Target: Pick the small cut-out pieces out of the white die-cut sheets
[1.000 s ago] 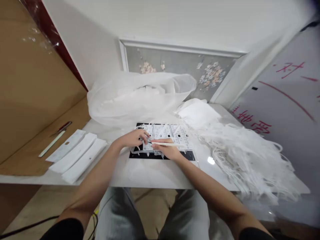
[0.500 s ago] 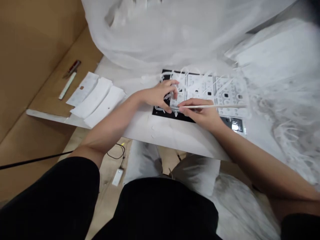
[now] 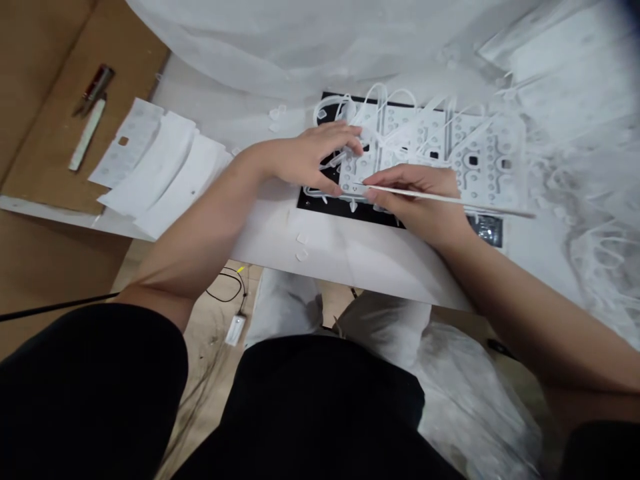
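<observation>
My right hand (image 3: 425,193) is closed around a slim white pointed tool (image 3: 465,199), whose thin dark tip rests at or just over the left end of a translucent white moulded sheet (image 3: 393,127). Rows of round bumps and small square holes cover the sheet, and looping white strips (image 3: 407,97) lie across it. Beneath it is a black board (image 3: 340,208), showing along the left and front edges. My left hand (image 3: 327,153) spreads thumb and fingers over the sheet's left end, with a clear strip visible between them. Whether its fingertips press down is hard to tell.
Several white sheets (image 3: 155,170) lie fanned at the left. Beyond them, red-handled pliers (image 3: 97,83) and a pale green-white knife-like tool (image 3: 87,133) lie on cardboard. White plastic sheeting (image 3: 300,47) hangs behind; tangled white scraps (image 3: 605,247) heap at the right. Small clear bits (image 3: 301,253) lie near the front edge.
The view has shifted, so the table appears higher. The tool in my right hand has tilted, its rear end now pointing lower right. My left hand keeps its spread pose.
</observation>
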A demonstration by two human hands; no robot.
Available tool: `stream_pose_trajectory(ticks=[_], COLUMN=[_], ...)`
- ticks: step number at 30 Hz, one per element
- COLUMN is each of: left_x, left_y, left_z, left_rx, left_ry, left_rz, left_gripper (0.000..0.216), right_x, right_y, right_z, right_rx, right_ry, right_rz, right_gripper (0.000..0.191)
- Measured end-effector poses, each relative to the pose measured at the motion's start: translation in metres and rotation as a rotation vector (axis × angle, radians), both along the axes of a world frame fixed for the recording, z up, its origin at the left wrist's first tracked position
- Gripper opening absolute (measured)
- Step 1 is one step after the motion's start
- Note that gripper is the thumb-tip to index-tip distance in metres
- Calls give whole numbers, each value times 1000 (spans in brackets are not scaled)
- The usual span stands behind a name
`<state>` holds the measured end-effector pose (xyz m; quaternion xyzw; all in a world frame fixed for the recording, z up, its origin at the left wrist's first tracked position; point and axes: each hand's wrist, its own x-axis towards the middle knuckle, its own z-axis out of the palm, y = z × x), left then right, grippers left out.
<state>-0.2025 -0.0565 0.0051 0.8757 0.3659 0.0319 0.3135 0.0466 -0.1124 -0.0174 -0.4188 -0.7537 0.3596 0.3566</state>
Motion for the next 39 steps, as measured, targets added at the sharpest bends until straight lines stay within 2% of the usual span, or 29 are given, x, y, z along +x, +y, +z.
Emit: stream_pose_trajectory(ticks=[4,10,15,19,27,33,39], left_x=[3,1,0,0,-3,0,0], left_y=[-5,-6,-4,2,2,-6,-3], left_z=[7,4,0,-4,-2,5,2], left_rx=[-15,-2,42,14,-8,1,27], left_ry=[56,74,86,139,151,141,148], left_rz=[32,64,55,56,47,61,43], left_gripper=[68,97,97,107,99,93,95], right_x=[-1,-7,-11,-10,-12,-17,-18], right_y=[1,3,4,4,2,0,2], right_z=[-1,1,2,2,5,3,1], right_rx=[46,117,31,-16,-65,-6,2], right_ry=[8,25,62,-2,-70,-68,-141], right_rz=[-25,-31,24,27,21,68,56], right_gripper=[17,15,20,23,23,17,17])
